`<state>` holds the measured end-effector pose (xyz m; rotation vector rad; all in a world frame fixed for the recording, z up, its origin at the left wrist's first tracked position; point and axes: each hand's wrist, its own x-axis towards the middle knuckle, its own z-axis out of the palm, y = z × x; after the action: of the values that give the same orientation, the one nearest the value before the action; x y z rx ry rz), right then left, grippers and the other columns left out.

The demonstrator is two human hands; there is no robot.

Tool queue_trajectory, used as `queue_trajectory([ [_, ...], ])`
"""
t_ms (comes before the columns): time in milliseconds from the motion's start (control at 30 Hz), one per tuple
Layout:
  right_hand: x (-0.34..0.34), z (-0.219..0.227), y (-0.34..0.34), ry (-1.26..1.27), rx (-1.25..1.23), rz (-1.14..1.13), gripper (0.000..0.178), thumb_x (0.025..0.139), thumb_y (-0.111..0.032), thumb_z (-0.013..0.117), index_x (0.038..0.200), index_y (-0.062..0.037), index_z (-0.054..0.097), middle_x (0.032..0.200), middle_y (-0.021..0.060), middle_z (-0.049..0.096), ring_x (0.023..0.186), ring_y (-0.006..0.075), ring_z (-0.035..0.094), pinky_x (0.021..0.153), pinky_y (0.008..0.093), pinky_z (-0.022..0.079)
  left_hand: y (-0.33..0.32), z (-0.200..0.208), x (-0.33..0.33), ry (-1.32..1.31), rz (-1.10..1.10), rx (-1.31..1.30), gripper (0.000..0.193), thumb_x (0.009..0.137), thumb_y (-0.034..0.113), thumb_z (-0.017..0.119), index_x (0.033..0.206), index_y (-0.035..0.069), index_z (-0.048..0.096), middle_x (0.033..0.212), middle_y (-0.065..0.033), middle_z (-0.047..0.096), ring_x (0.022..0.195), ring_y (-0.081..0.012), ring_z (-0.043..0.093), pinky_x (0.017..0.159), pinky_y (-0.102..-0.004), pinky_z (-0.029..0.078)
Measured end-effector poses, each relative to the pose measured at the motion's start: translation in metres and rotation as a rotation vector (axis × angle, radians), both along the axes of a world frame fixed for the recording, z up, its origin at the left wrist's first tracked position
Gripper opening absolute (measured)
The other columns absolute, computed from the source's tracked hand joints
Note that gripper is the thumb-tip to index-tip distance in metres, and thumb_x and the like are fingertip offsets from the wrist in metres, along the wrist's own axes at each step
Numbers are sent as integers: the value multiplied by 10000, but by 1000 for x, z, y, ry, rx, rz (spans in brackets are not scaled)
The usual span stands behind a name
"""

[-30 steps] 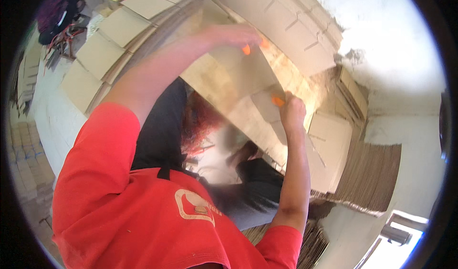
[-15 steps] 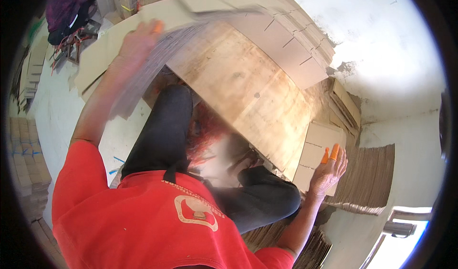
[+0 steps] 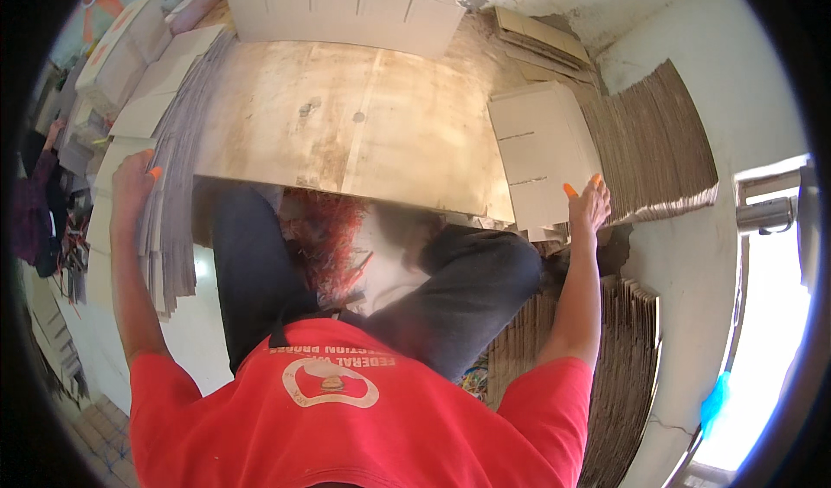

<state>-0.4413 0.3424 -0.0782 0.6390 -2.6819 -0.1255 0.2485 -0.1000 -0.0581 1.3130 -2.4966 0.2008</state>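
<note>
My left hand [image 3: 132,183], with orange finger covers on two digits, rests on the stack of cardboard sheets [image 3: 180,176] at the left; its thumb and finger are apart and grip nothing visible. My right hand [image 3: 590,206], also with orange covers on thumb and a finger, lies open at the near right corner of a slotted cardboard sheet [image 3: 541,155]. That sheet lies flat on top at the right end of the wooden board [image 3: 415,133]. Between the hands, the board's stained surface shows.
More slotted cardboard [image 3: 346,16] stands along the board's far edge. A tall stack of brown cardboard [image 3: 653,142] leans by the right wall; another stack [image 3: 619,358] is beside my right arm. Red shreds [image 3: 325,237] lie between my legs. Another person's dark sleeve [image 3: 35,198] shows far left.
The view has turned, so the board now lies more level. My left hand has come back toward me along the left stack. My right hand is now lower, at the slotted sheet's corner.
</note>
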Motion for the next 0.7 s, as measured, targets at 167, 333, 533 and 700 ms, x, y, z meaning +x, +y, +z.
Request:
queue_trajectory([
  [167, -18, -13, -6, -216, 133, -129, 711, 843, -300, 697, 1417, -25, 379, 1390, 162, 451, 1289, 323, 416, 994, 517, 394, 22, 10, -73, -159, -50, 136, 270, 758, 145, 711, 991, 35, 631, 913, -194, 653, 897, -377, 622, 748, -461, 488],
  [333, -38, -19, -1, -207, 96, -49, 685, 794, -222, 749, 1362, -13, 428, 1276, 176, 513, 1219, 332, 461, 924, 464, 474, 24, 8, -106, -211, -78, 225, 268, 760, 138, 705, 995, 31, 631, 918, -192, 650, 904, -372, 619, 763, -462, 483],
  [533, -74, -12, 23, -144, -57, 9, 595, 656, -351, 849, 1059, -7, 577, 1019, 198, 657, 971, 375, 622, 824, 467, 509, 17, -5, -123, -108, -229, 170, 323, 791, 130, 691, 1095, 35, 644, 955, -190, 663, 928, -363, 617, 797, -447, 479],
  [700, -85, 5, 27, -222, -324, 118, 411, 660, -299, 854, 784, -12, 588, 726, 179, 654, 688, 336, 638, 633, 428, 493, 22, -5, -133, -121, -117, 285, 305, 799, 133, 690, 1089, 41, 661, 987, -198, 666, 961, -358, 620, 820, -432, 486],
])
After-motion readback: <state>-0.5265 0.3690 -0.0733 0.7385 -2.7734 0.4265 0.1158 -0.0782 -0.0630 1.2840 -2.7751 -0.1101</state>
